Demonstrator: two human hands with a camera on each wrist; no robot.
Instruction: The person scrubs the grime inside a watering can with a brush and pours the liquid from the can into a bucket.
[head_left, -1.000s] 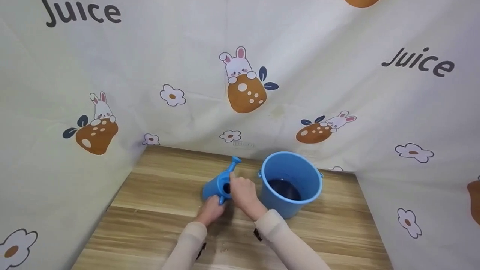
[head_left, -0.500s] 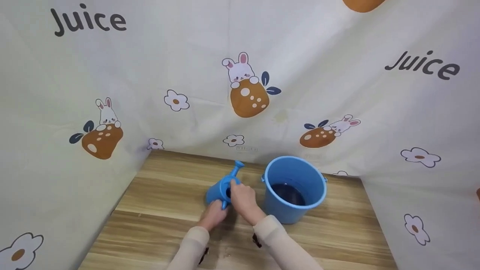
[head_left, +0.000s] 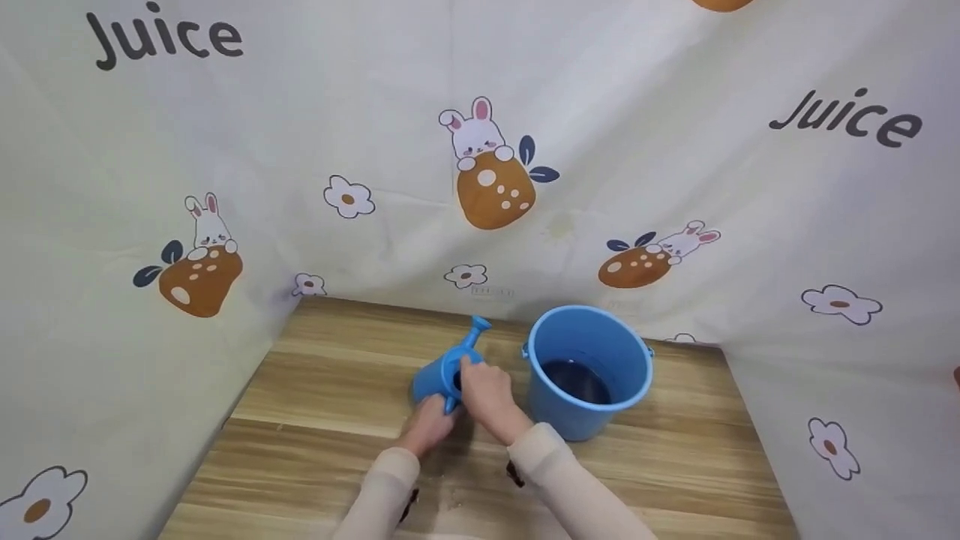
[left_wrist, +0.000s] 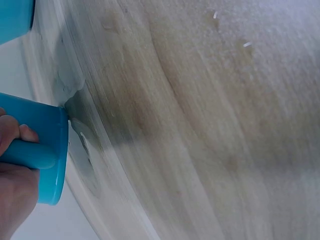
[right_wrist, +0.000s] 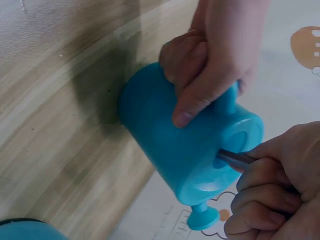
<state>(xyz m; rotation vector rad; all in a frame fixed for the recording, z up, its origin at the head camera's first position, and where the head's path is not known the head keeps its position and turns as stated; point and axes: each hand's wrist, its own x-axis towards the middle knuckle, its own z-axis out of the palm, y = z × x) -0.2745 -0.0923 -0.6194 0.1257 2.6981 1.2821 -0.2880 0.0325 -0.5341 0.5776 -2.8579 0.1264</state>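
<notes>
A blue watering can [head_left: 431,381] is tilted over the wooden table, its opening facing the right hand. The left hand [head_left: 427,426] grips the can's handle, with the fingers wrapped round it in the right wrist view. The right hand [head_left: 489,394] is curled round a narrow grey stick-like tool [right_wrist: 235,159], whose far end goes into the can's opening and is hidden there. Right of the can stands a blue bucket [head_left: 566,420] with dark-looking contents at its bottom.
Patterned cloth [head_left: 390,247] hangs behind and at both sides of the wooden table [head_left: 330,375]. A wet patch [left_wrist: 82,150] lies on the tabletop near the can, with small drops [left_wrist: 247,45] further off.
The head view has shifted slightly. Both hands keep their hold, the right one slightly lower at the can's opening than a second ago. The bucket stays in place.
</notes>
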